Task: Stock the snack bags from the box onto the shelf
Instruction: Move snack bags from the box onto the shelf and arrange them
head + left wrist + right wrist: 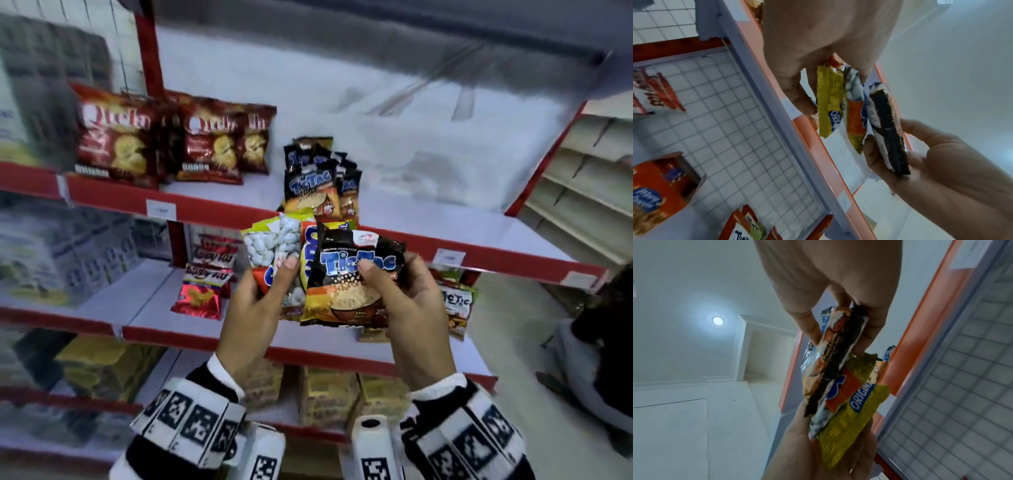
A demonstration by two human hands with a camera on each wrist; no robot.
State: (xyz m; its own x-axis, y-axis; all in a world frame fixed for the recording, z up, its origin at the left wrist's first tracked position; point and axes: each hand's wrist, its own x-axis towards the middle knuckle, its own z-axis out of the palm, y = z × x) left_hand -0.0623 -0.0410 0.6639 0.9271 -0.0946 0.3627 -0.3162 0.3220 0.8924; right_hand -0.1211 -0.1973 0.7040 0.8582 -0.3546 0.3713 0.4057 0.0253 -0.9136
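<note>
Both hands are raised in front of the red-edged shelf (479,263). My right hand (407,301) pinches a black and orange Tic Tac bag (352,274), thumb on its front; the same bag shows edge-on in the wrist views (888,129) (836,353). My left hand (255,308) grips a bundle of other snack bags (274,246), yellow and orange ones (830,100) (851,415), with white pellets showing through one. A cluster of Tic Tac bags (318,181) stands upright on the shelf just behind the hands. The box is out of view.
Red Qtela bags (116,137) stand at the shelf's left. Bare white shelf surface (445,222) lies right of the Tic Tac cluster. The shelf below holds a red chip bag (202,291) and a green bag (457,305). A seated person (603,342) is at the right.
</note>
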